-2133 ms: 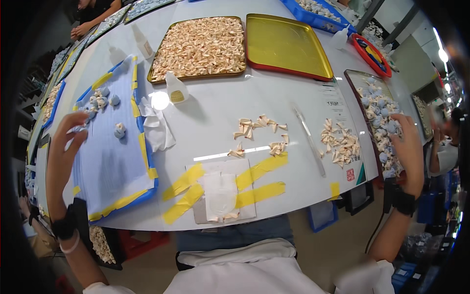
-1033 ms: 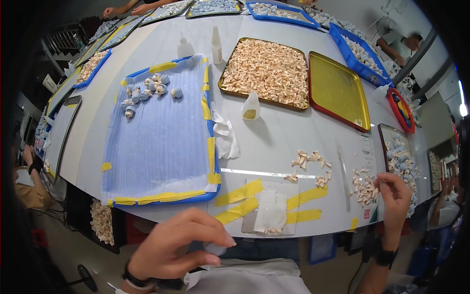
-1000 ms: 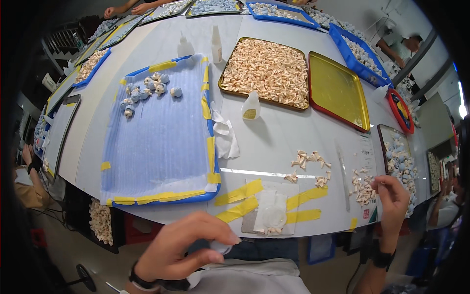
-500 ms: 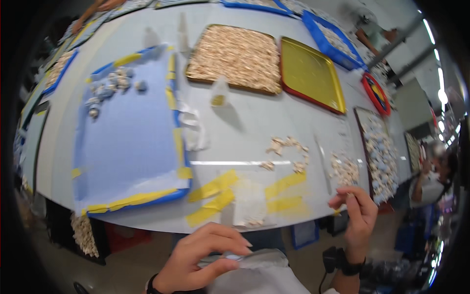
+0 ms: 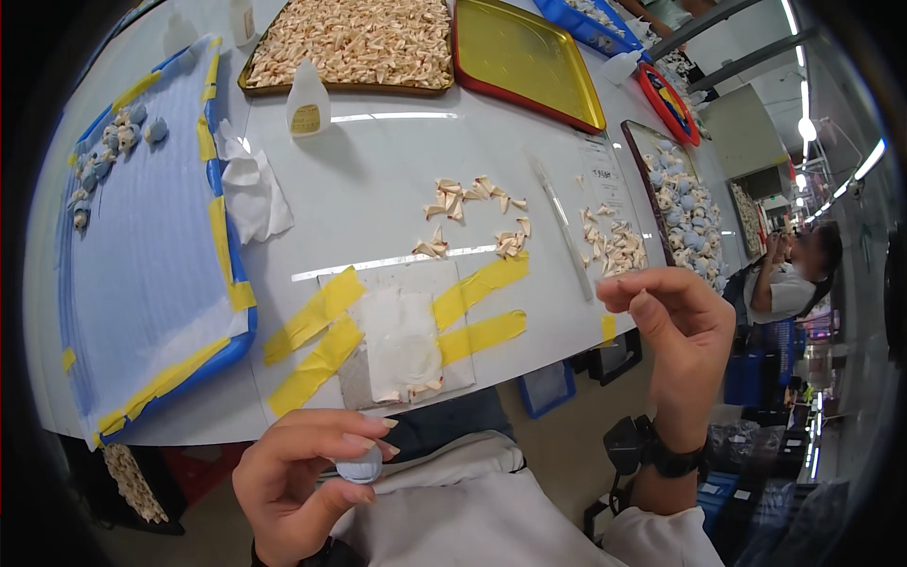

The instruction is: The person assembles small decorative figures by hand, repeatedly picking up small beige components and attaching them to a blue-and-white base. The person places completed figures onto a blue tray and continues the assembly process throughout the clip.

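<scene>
My left hand (image 5: pixel 288 482) is at the table's near edge, pinching a small rounded light-blue piece (image 5: pixel 361 467) between thumb and fingers. Over the near right edge, my right hand (image 5: pixel 688 345) is raised with bent fingers and the thumb apart from them; nothing shows in it. Closest to its fingertips are a pile of small cream pointed pieces (image 5: pixel 620 248) and a slim silvery tool (image 5: pixel 564 231). Between the hands, a white pad (image 5: pixel 397 331) with a pale wet-looking smear lies on a grey slab (image 5: pixel 456 376), beside strips of yellow tape (image 5: pixel 482 291). More cream pieces (image 5: pixel 446 198) are scattered beyond it.
A blue tray (image 5: pixel 151 283) edged with yellow tape holds several blue-and-cream pieces at left. A squeeze bottle (image 5: pixel 308 104) stands near a tray full of cream pieces (image 5: pixel 354 42). A gold tray (image 5: pixel 529 61) and a tray of blue-and-cream pieces (image 5: pixel 685 203) lie right. Another person (image 5: pixel 789 274) sits beyond.
The view has shifted, so the table sits higher and further left. My left hand has turned, bringing the blue piece into clear sight. The right hand's fingers are now nearer the cream pile.
</scene>
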### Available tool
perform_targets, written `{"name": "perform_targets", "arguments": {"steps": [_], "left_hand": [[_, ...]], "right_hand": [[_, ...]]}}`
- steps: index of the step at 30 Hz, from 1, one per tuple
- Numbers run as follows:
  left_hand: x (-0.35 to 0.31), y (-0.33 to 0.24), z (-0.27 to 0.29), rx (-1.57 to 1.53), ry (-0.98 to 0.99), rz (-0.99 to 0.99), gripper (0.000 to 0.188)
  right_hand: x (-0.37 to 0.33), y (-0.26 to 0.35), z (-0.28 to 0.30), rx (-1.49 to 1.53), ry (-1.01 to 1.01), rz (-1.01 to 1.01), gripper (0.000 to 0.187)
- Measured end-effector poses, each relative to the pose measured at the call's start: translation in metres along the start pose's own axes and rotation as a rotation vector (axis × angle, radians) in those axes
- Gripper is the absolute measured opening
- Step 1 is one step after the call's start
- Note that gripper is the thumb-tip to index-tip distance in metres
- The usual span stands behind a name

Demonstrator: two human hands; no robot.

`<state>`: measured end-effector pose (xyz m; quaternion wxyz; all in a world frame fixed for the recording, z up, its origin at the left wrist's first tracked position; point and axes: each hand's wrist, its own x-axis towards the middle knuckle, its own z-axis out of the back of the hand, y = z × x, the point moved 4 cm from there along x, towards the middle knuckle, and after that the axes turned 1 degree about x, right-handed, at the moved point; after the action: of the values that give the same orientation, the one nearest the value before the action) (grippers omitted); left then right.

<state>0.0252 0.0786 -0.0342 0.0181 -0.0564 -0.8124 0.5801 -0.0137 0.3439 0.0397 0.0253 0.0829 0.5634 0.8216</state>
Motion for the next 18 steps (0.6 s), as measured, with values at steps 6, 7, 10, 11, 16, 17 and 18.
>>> {"name": "perform_targets", "arguments": {"steps": [6,7,10,11,16,17,18], "left_hand": [[0.005,0.009,0.015,0.142,0.088,-0.099,0.029],[0.005,0.007,0.016,0.090,0.074,-0.075,0.028],[0.006,0.004,0.014,-0.045,0.025,-0.028,0.028],[0.006,0.004,0.016,-0.032,0.043,-0.029,0.029],[0.008,0.005,0.022,0.010,0.112,-0.092,0.031],[0.009,0.006,0.022,-0.025,0.092,-0.076,0.031],[0.010,0.005,0.021,-0.061,0.071,-0.065,0.031]], "right_hand": [[0.011,0.004,-0.021,-0.186,-0.006,0.236,0.010],[0.013,0.005,-0.022,-0.246,-0.006,0.268,0.010],[0.018,0.012,-0.027,-0.261,0.009,0.268,0.007],[0.018,0.013,-0.031,-0.231,0.002,0.235,0.006],[0.014,0.025,-0.057,-0.280,-0.017,0.269,0.008],[0.014,0.027,-0.061,-0.335,-0.016,0.310,0.008],[0.015,0.027,-0.064,-0.351,0.007,0.365,0.009]]}}
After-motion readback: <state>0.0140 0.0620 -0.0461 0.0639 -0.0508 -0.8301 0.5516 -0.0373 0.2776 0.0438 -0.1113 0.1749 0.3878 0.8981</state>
